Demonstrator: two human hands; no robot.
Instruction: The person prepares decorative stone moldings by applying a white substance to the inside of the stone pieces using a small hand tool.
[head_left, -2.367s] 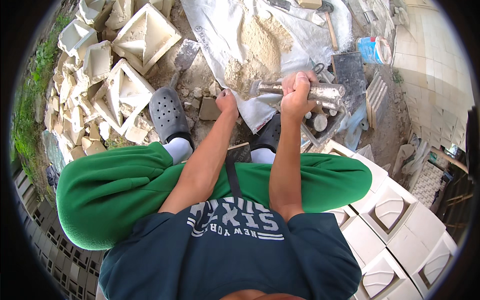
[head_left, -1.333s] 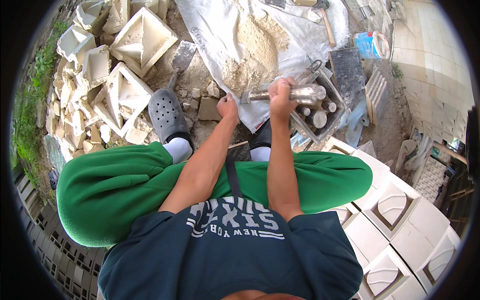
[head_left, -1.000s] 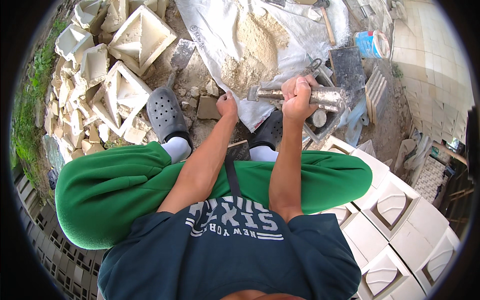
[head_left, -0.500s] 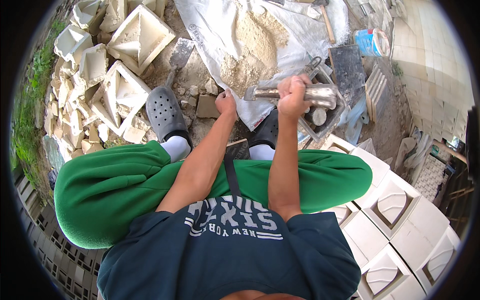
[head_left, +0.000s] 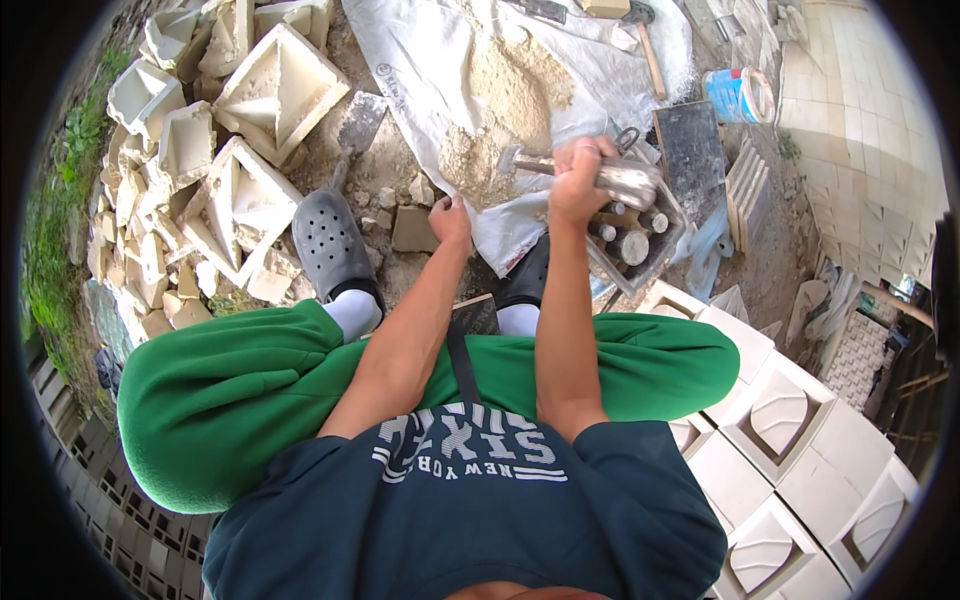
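Observation:
My left hand (head_left: pixel 450 220) is closed, its fingertips pinched at the near left edge of a white woven sheet (head_left: pixel 405 45). A heap of pale crushed grit (head_left: pixel 510 85) lies on that sheet. Over the sheet's right side, my right hand (head_left: pixel 580 182) is wrapped round a dusty grey bar-like tool (head_left: pixel 632 182). A narrow end with a flat, blunt head sticks out to the left of the fist, a thicker end to the right. Its exact kind cannot be made out. Just below that hand stands a box (head_left: pixel 668 225) with several round rods in it.
Broken cream moulded blocks (head_left: pixel 283 90) are piled at left. A trowel (head_left: pixel 360 120) and a square brown block (head_left: pixel 412 230) lie near my clogs (head_left: pixel 335 245). At right are a dark board (head_left: pixel 690 150), a blue-white bucket (head_left: pixel 738 95) and stacked cream blocks (head_left: pixel 800 470). A wooden-handled hammer (head_left: pixel 652 60) lies far right.
My right hand has shifted slightly left and up with the tool, uncovering more rods in the box. My left hand stays at the sheet's edge. The view has tilted slightly.

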